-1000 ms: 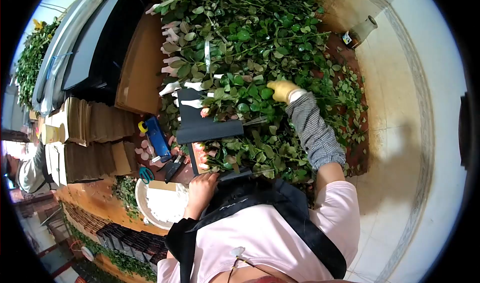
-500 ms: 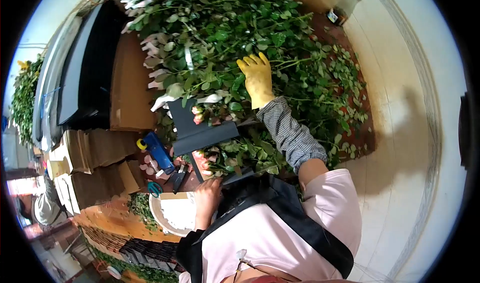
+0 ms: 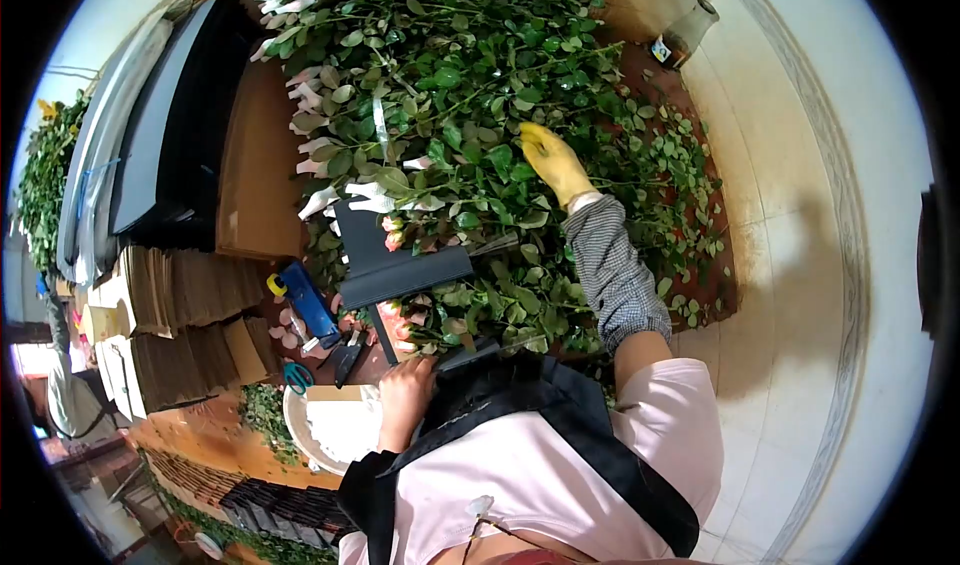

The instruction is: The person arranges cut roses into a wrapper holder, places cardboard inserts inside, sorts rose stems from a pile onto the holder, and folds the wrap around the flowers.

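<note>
My right hand point(image 3: 557, 167), in a yellow glove, is over a heap of leafy rose stems point(image 3: 450, 75). Its fingers are curled together at the leaves; what they pinch, if anything, is hidden. At the near table edge my bare left hand point(image 3: 405, 397) has its fingers bent against the edge of a dark sheet point(image 3: 385, 337), and its grip is partly hidden. Pink roses point(image 3: 402, 327) lie on that sheet beside the hand. Beyond them is a dark folded wrapper point(image 3: 405, 277), with more pink blooms point(image 3: 393, 233) above it.
White-sleeved flower heads point(image 3: 320, 202) line the heap's left side. Left of the roses lie a blue tape dispenser point(image 3: 310, 300), a black tool point(image 3: 348, 358) and teal scissors point(image 3: 297, 376). A white tub point(image 3: 310, 435) stands below, cardboard stacks point(image 3: 190, 355) farther left, and a glass bottle point(image 3: 686, 35) far right.
My right hand has moved to the right and slightly nearer, its fingers going from spread to curled together. My left hand stays at the dark sheet. The view has shifted slightly.
</note>
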Motion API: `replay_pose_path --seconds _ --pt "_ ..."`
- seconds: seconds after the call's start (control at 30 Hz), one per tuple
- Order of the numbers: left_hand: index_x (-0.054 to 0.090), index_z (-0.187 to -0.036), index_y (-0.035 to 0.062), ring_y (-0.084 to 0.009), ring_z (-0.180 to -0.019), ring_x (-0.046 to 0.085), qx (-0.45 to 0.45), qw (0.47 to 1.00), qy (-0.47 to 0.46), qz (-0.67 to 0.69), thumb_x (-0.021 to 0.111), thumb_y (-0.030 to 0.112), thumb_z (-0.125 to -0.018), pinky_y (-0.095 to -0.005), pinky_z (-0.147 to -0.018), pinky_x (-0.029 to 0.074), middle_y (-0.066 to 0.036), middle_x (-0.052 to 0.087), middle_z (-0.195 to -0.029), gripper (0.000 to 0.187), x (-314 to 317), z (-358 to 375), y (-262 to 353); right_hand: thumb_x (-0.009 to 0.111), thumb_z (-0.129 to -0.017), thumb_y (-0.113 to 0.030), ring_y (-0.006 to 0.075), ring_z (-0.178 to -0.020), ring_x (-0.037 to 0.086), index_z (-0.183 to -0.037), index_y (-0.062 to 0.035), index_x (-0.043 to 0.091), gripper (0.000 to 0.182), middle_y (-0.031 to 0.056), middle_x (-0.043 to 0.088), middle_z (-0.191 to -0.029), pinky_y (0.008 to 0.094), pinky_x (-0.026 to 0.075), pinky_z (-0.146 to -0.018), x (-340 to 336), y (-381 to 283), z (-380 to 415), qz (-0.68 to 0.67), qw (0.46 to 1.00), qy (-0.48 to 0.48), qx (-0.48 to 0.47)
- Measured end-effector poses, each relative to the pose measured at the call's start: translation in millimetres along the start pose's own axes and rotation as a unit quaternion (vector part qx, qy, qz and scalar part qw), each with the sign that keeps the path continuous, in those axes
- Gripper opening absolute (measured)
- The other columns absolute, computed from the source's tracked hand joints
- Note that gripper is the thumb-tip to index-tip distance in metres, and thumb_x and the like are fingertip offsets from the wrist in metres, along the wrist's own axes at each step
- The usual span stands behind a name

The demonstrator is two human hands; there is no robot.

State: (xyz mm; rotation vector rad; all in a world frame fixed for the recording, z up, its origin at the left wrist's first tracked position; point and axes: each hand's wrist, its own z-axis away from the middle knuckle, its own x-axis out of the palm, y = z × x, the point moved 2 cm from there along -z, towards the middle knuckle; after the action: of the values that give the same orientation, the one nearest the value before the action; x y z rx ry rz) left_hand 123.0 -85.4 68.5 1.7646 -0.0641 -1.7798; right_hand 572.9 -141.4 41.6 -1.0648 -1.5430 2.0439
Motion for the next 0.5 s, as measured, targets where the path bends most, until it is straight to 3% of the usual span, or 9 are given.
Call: replay_pose_path --seconds 0.1,0.17,0.23,0.27,0.3,0.37,0.4,0.43,0.5 --pt "0.068 -0.101 0.0090 -0.0289 -0.079 0.067 0.002 1.000 0.003 0.004 0.068 0.014 -0.083 -0.0404 -0.069 0.053 -0.009 0.066 -0.085 0.019 1.3 0.5 -1.7 0.063 -0.094 -0.011 0.0248 -0.125 0.058 -0.138 -0.0119 0.057 0.044 0.0090 0.060 -0.139 0.0363 0.043 -0.107 37.3 -79.2 -8.0 0.120 0.976 0.030 -0.178" --pt "0.068 -0.100 0.0088 -0.0287 -0.079 0.067 0.009 1.000 0.004 0.004 0.067 0.014 -0.083 -0.0405 -0.069 0.053 -0.009 0.066 -0.085 0.018 0.2 -0.1 -3.9 0.062 -0.093 -0.014 0.0260 -0.133 0.051 -0.135 -0.0185 0.060 0.042 0.0073 0.059 -0.141 0.0408 0.035 -0.114 70.1 -90.0 -43.2 0.371 0.867 0.080 -0.322" --pt "0.068 -0.099 0.0084 -0.0284 -0.079 0.068 0.008 1.000 0.002 0.007 0.067 0.014 -0.083 -0.0402 -0.070 0.053 -0.009 0.066 -0.084 0.017 0.5 0.3 -1.6 0.056 -0.095 -0.019 0.0259 -0.139 0.044 -0.126 -0.0239 0.065 0.033 0.0059 0.059 -0.140 0.0433 0.026 -0.118 93.5 -88.6 -74.3 0.599 0.734 0.102 -0.304" --pt "0.068 -0.098 0.0081 -0.0283 -0.080 0.068 0.002 1.000 -0.001 0.008 0.067 0.013 -0.083 -0.0397 -0.070 0.053 -0.009 0.066 -0.084 0.016 -0.8 0.3 0.1 0.050 -0.098 -0.021 0.0262 -0.141 0.040 -0.121 -0.0259 0.065 0.029 0.0053 0.056 -0.143 0.0439 0.022 -0.119 98.0 -81.8 -82.5 0.665 0.705 0.051 -0.243" --pt "0.068 -0.098 0.0081 -0.0283 -0.080 0.068 0.002 1.000 -0.002 0.005 0.067 0.013 -0.083 -0.0397 -0.070 0.053 -0.009 0.066 -0.084 0.016 -1.3 2.7 0.5 0.052 -0.096 -0.018 0.0243 -0.138 0.043 -0.115 -0.0241 0.067 0.025 0.0038 0.056 -0.143 0.0436 0.023 -0.119 107.7 -73.7 -105.2 0.638 0.745 -0.004 -0.197" --pt "0.067 -0.097 0.0079 -0.0286 -0.081 0.068 0.020 0.999 0.027 0.017 0.068 0.012 -0.082 -0.0400 -0.070 0.053 -0.009 0.066 -0.084 0.016 -1.3 0.7 -0.7 0.053 -0.094 -0.019 0.0208 -0.136 0.045 -0.106 -0.0217 0.070 0.022 0.0018 0.058 -0.141 0.0425 0.025 -0.118 119.1 -85.8 -114.8 0.562 0.784 0.026 -0.261" --pt "0.067 -0.097 0.0078 -0.0286 -0.080 0.067 0.017 0.999 0.035 0.020 0.068 0.011 -0.082 -0.0405 -0.071 0.053 -0.009 0.066 -0.084 0.015 1.6 1.5 -1.4 0.056 -0.091 -0.016 0.0191 -0.131 0.050 -0.100 -0.0188 0.071 0.018 -0.0005 0.064 -0.133 0.0408 0.028 -0.118 129.1 -62.9 -118.4 0.313 0.858 0.116 -0.391" --pt "0.067 -0.097 0.0078 -0.0286 -0.080 0.067 0.015 0.999 0.034 0.025 0.068 0.011 -0.082 -0.0405 -0.071 0.053 -0.009 0.066 -0.084 0.015 2.2 0.6 -1.5 0.056 -0.090 -0.008 0.0196 -0.124 0.057 -0.106 -0.0180 0.071 0.024 -0.0007 0.066 -0.130 0.0406 0.033 -0.117 125.0 -89.8 -99.4 0.383 0.825 0.129 -0.395" --pt "0.067 -0.096 0.0077 -0.0285 -0.080 0.067 0.008 1.000 0.015 0.027 0.068 0.011 -0.081 -0.0406 -0.071 0.053 -0.009 0.065 -0.083 0.016 1.4 0.7 -1.8 0.061 -0.084 0.004 0.0214 -0.116 0.063 -0.115 -0.0182 0.069 0.040 0.0008 0.068 -0.125 0.0409 0.040 -0.112 109.0 -112.4 -65.6 0.395 0.816 0.118 -0.404"
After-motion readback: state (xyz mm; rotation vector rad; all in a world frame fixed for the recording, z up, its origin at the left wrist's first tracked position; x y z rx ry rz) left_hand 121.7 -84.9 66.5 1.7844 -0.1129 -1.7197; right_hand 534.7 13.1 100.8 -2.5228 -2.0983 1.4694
